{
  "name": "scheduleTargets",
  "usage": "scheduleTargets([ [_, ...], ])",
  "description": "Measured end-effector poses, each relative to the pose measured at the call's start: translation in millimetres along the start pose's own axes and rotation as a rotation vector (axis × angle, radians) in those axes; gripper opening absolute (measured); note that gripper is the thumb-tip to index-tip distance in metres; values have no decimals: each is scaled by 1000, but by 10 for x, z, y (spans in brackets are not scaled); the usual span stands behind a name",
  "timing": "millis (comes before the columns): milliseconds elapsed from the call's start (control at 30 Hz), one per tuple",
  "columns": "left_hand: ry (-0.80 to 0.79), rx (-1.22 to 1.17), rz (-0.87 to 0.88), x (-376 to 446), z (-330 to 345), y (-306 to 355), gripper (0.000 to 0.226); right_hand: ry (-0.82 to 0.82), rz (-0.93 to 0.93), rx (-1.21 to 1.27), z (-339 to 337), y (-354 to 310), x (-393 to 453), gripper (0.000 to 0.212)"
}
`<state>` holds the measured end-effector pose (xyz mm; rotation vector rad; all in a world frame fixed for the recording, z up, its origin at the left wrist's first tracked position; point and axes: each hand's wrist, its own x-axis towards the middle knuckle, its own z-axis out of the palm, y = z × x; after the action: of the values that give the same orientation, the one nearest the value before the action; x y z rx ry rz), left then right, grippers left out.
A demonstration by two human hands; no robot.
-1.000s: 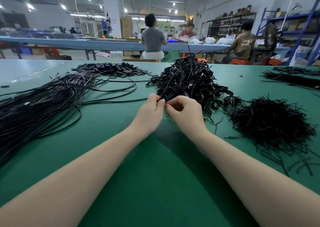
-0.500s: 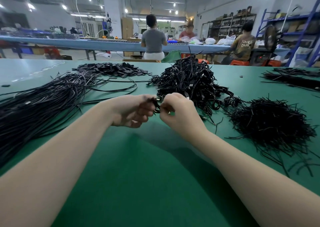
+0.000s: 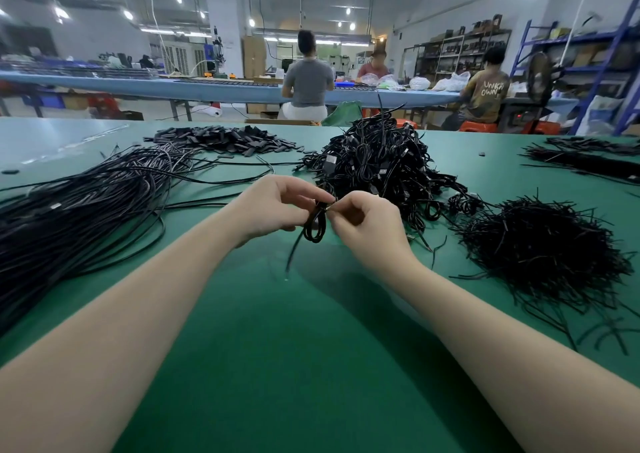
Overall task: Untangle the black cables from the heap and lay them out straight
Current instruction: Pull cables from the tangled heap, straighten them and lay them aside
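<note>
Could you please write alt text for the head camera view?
Both hands, left hand and right hand, pinch a small coiled black cable above a green table, in front of the tangled heap. Straightened cables lie left.

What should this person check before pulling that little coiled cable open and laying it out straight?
1. Both hands hold the coiled cable: ok, left hand and right hand pinch its top.
2. Coil free of the tangled heap: ok, it hangs apart.
3. Tie at the top removed: cannot tell, fingers hide it.
4. Loose end unsnagged: ok, it trails down towards the green table.
5. Bare table in front of the hands: ok.
6. Straightened cables lie to the left: ok.
</note>
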<state>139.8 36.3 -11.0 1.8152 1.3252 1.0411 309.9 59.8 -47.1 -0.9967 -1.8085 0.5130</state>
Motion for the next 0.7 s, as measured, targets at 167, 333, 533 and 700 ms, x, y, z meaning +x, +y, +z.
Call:
scheduleTargets([
  [167, 112, 132, 105, 48, 43, -28, 32, -21, 20, 39, -10, 1, 18, 7],
  [333, 166, 169, 192, 50, 52, -34, 23, -28, 86, 128, -13, -23, 31, 9],
  [533, 168, 36, 9, 73, 120, 6, 16, 94, -164, -130, -75, -86, -1, 9],
  [700, 7, -637, -347, 84, 144, 199, 14, 294, -582, -474, -135, -102, -11, 10],
])
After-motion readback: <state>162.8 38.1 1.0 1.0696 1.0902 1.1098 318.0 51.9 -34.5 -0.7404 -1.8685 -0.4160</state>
